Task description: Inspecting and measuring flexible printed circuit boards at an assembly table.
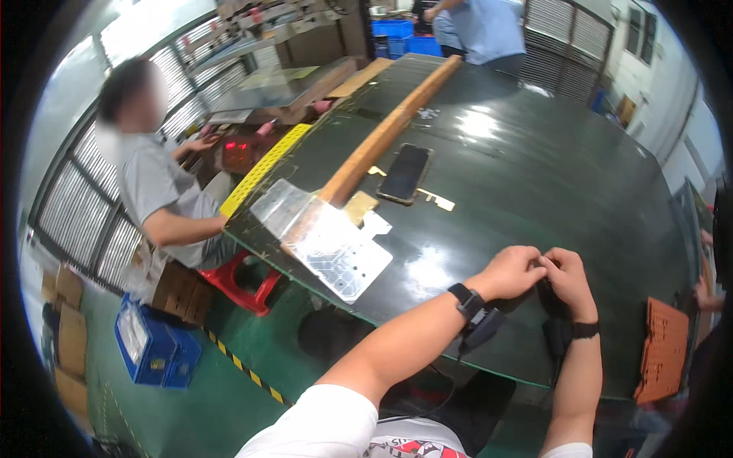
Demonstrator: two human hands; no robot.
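Observation:
My left hand (513, 272) and my right hand (569, 282) meet above the near right part of the dark green table (611, 206). Their fingertips are pinched together and touch. Anything between them is too small or too hidden to make out. Dark straps with black devices are on both wrists. To the left lie thin silver-white sheets (343, 256) with a printed line pattern, partly over the table's edge. A dark phone (405, 174) lies farther off, with a small pale yellow cut-out piece (437, 200) beside it.
A long wooden bar (393, 126) runs across the table from the sheets. A yellow perforated strip (267, 168) lines the left edge. At left, a person (164, 183) sits on a red stool (243, 281). An orange panel (663, 351) stands at right; a blue crate (156, 351) is on the floor.

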